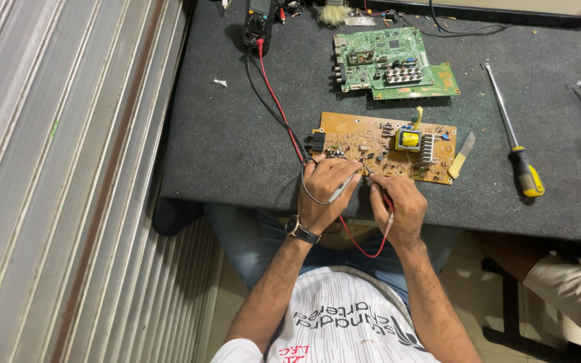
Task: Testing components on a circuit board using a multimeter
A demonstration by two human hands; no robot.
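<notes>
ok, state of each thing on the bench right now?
left hand: holds grey probe, tip on brown board
right hand: holds red probe, tip on brown board
brown circuit board: flat, components up
green circuit board: flat, untouched
multimeter: leads plugged in
screwdriver: lying loose

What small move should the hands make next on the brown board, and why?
Probably hold both probe tips steady on the brown circuit board, then glance at the multimeter. The left hand and right hand each already press a probe near the board's front edge, and the leads run to the meter.
</notes>
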